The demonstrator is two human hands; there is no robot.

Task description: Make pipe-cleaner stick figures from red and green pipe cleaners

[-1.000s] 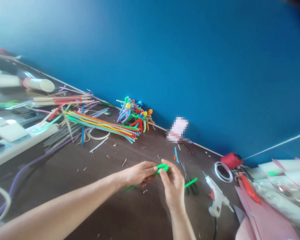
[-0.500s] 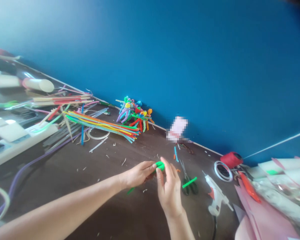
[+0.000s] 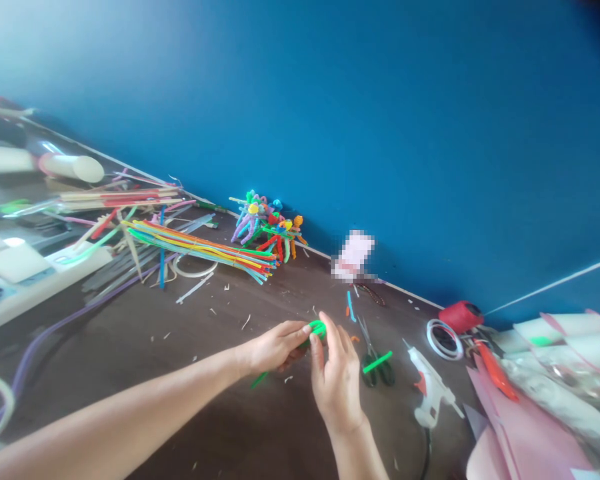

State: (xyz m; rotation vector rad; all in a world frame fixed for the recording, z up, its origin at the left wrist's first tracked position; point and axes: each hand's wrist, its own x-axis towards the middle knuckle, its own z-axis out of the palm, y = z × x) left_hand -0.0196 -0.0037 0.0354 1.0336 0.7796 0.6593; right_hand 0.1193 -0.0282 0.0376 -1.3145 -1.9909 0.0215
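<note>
A bright green pipe cleaner point(image 3: 318, 328), bent into a small coil, is held between my two hands above the brown table. My left hand point(image 3: 280, 345) pinches the coil's left side with thumb and forefinger, and a loose green tail sticks out below that wrist. On the other side, my right hand point(image 3: 336, 370) has its thumb and fingers closed around the coil's right edge. Just right of it lie black-handled scissors point(image 3: 372, 353), with a short green pipe cleaner piece point(image 3: 378, 362) across the handles.
A bundle of coloured pipe cleaners point(image 3: 200, 247) lies at left, near small pipe cleaner figures point(image 3: 267, 223) by the blue wall. To the right are a white glue gun point(image 3: 427, 383), a ring-shaped roll point(image 3: 445, 340), a red spool point(image 3: 461, 317) and pink sheets point(image 3: 513, 420). A power strip point(image 3: 45, 287) sits far left.
The green pipe cleaner has been curled into a tighter coil. My right hand has moved slightly left and turned, uncovering more of the scissors and the short green piece.
</note>
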